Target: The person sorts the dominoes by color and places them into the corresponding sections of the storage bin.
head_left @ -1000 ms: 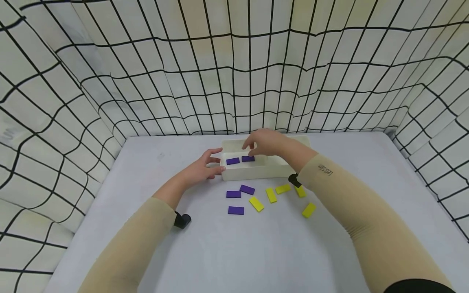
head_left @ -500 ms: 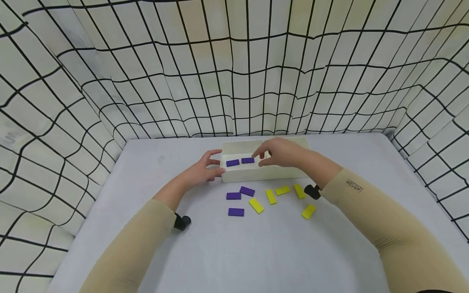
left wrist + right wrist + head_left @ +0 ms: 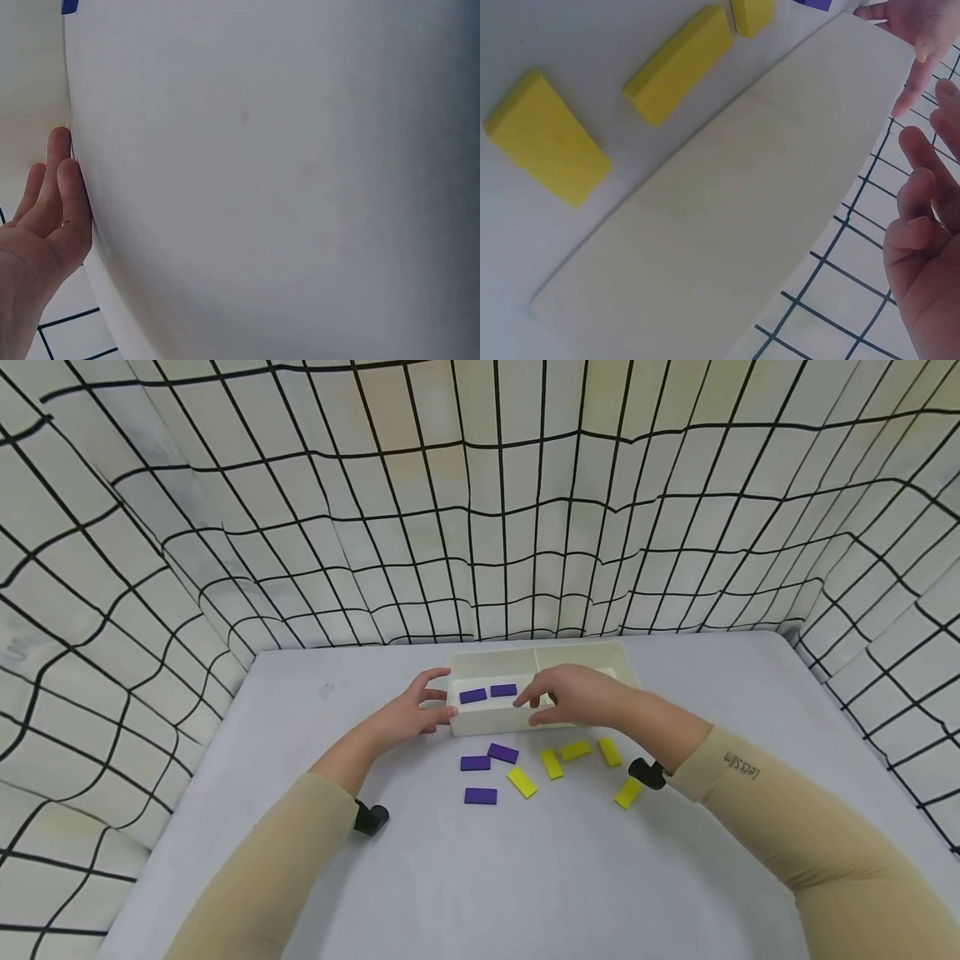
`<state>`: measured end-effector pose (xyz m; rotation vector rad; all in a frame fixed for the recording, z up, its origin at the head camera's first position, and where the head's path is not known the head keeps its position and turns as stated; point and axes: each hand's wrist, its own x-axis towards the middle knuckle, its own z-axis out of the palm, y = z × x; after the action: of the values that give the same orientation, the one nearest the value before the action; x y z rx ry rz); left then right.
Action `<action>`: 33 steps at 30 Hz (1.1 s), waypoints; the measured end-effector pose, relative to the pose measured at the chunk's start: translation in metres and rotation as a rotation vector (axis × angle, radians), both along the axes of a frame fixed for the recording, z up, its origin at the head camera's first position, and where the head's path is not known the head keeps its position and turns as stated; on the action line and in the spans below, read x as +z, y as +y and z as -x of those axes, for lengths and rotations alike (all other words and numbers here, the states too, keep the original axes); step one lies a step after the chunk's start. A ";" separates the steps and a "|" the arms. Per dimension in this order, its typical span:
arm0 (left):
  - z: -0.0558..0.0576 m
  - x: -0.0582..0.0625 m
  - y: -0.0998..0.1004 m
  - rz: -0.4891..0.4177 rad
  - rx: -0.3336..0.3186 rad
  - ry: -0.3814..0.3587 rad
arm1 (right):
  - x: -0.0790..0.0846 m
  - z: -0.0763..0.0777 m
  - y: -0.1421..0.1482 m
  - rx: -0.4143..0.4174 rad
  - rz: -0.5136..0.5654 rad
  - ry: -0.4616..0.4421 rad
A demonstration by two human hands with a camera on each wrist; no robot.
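Near the centre of the head view, a white box on a white table, split by a divider. Inside, left of the divider, two purple blocks, nearly end to end, slightly apart. Below the box in the frame, three more purple blocks, and mostly to their right five yellow blocks at differing angles.

At the box's left end, the left hand, fingers extended and spread, thumb touching the near left corner, curled round nothing. In the left wrist view, along the left edge, fingers against the pale box.

Over the near wall of the box, right of frame centre, the right hand, fingers loosely bent, holding nothing. Likewise relaxed at the right edge of the right wrist view, with the box's side running diagonally through the middle and yellow blocks toward the upper left.

On both forearms, beige sleeves; at the wrists, small black cameras. Across the top and sides, black netting before white walls.
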<state>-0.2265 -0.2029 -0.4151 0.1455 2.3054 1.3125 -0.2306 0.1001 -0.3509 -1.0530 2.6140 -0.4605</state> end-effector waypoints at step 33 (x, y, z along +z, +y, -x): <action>-0.003 0.002 0.000 -0.025 -0.002 0.005 | -0.053 -0.021 -0.052 0.041 -0.255 0.076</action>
<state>-0.2234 -0.2031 -0.4134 0.1593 2.2935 1.3423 -0.2091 0.0485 -0.4036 -1.0535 2.6227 -0.0746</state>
